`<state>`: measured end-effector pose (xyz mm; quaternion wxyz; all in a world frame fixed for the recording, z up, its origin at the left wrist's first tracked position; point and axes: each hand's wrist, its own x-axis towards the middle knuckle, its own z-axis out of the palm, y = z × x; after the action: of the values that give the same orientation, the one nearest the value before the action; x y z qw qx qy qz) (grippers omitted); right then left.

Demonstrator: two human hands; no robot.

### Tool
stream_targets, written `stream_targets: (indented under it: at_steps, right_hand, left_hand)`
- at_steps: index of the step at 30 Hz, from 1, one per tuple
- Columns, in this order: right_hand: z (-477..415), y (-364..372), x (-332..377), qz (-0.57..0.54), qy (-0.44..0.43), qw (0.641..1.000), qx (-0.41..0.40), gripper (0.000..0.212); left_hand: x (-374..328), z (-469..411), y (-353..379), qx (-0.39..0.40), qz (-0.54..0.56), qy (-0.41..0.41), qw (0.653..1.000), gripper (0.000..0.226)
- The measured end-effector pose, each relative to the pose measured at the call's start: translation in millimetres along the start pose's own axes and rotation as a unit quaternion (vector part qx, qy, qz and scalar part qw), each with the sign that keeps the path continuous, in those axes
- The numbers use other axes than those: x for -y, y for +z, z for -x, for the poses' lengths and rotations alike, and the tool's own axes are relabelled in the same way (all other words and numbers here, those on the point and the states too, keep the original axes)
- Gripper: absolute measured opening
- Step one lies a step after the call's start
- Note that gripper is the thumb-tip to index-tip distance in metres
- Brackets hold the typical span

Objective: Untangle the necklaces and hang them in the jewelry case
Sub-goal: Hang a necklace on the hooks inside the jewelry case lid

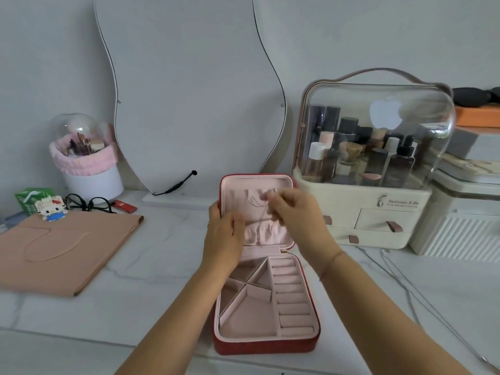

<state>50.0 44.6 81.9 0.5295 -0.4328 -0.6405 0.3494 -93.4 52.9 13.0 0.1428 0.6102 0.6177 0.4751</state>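
A red jewelry case (pixel 263 345) with pink lining stands open on the marble table, its lid (pixel 254 182) upright. My left hand (pixel 223 234) grips the lid's left edge, thumb inside. My right hand (pixel 295 212) is raised at the lid's upper right and pinches a thin necklace (pixel 263 216) whose chain hangs down over the lid's lining to the gathered pocket (pixel 263 234). Another silver necklace (pixel 405 282) lies stretched on the table to the right of the case. The case's tray compartments (pixel 249 315) hold nothing visible.
A cosmetics organizer (pixel 376 163) with a clear dome stands right behind the case, white boxes (pixel 460 226) beyond it. A wavy mirror (pixel 189 90) leans on the wall. At left lie a tan pouch (pixel 65 253), glasses (pixel 89 204), a toy figure (pixel 50 208) and a brush holder (pixel 86 163).
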Motion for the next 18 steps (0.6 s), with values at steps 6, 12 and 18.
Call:
stream_targets:
  at_steps: [6, 12, 18]
  right_hand:
    - [-37.0, -2.4, 36.6, -0.039, -0.032, 0.999, 0.010, 0.020]
    - [-41.7, 2.4, 19.4, -0.015, -0.001, 0.999, 0.028, 0.019]
    - [-22.9, 6.8, -21.2, 0.069, 0.025, 0.997, 0.036, 0.021]
  left_hand:
    - [-0.1, 1.4, -1.0, 0.002, 0.021, -0.003, 1.000, 0.044]
    - [3.3, -0.3, 0.4, 0.004, 0.056, 0.010, 0.998, 0.037]
    - [-0.2, 1.7, -0.8, -0.004, 0.070, 0.009, 0.997, 0.033]
